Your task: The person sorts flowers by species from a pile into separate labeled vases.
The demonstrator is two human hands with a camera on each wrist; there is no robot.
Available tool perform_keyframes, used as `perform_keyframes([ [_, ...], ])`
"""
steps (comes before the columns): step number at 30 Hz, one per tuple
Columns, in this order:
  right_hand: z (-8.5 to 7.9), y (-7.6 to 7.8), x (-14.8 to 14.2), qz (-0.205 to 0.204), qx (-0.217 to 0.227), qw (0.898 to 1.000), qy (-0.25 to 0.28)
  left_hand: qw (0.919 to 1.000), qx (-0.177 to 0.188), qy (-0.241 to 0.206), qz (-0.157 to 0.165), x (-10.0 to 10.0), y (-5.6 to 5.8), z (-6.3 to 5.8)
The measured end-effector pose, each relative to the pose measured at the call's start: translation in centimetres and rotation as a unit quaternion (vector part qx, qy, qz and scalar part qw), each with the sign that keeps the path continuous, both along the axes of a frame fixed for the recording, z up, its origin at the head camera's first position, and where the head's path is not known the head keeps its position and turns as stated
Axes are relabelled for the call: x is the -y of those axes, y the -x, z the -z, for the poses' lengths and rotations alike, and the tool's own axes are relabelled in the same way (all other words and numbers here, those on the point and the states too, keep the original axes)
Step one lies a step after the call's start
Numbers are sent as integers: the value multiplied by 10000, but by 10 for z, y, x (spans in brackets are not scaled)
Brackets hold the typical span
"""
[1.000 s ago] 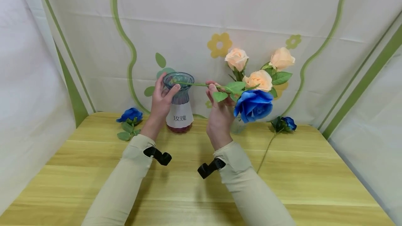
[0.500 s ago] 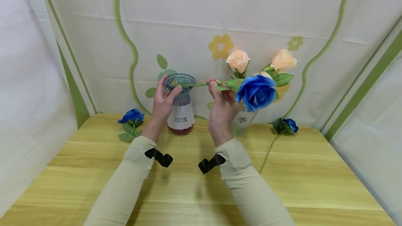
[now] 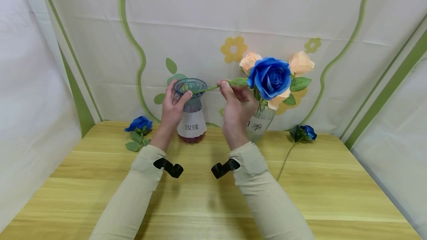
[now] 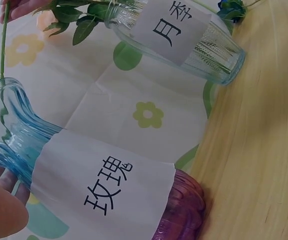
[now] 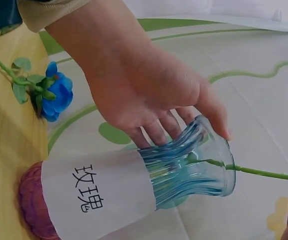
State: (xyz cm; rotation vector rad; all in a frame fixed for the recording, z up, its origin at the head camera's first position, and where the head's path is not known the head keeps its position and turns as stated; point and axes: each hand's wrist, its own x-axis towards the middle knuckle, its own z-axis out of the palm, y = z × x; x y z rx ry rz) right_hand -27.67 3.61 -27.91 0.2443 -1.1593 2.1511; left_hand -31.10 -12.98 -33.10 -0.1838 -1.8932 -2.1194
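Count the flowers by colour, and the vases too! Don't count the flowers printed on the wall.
Blue flowers: 3
Peach flowers: 3 that I can see
Vases: 2
Total: 8

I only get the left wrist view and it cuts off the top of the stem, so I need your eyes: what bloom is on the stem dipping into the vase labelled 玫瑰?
Observer: A blue rose.
Operator: Does any flower lie on the table beyond the outer side of the left hand?
Observer: Yes, a second rose, also blue, lies there.
Operator: And how many peach roses show above the other vase?
Observer: Three, in the head view.
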Motion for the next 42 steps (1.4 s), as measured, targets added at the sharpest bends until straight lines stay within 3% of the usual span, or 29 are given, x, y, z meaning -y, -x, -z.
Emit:
perform_keyframes([
  [3, 0, 3, 1, 26, 19, 9999, -140, 10000, -47, -8, 1, -1, 1, 0],
  [11, 7, 11, 9, -585, 533, 9968, -66, 9999, -93, -14, -49, -2, 1, 1],
  [20, 8, 14, 7, -409, 750, 9955, -420, 9999, -87, -45, -59, -1, 2, 0],
  [25, 15, 17, 12, -561, 870, 9920, -718, 9999, -60, -71, -76, -2, 1, 0],
  [34, 29, 31, 36, 94, 1148, 9870, -1119, 9999, -104, -25, -40, -6, 1, 0],
  [38, 32, 34, 38, -58, 1516, 9840, -929, 10000, -49, 17, -71, -6, 2, 0],
  [42, 36, 34, 38, -525, 1807, 9800, -642, 9999, -47, 21, -111, -3, 2, 0],
])
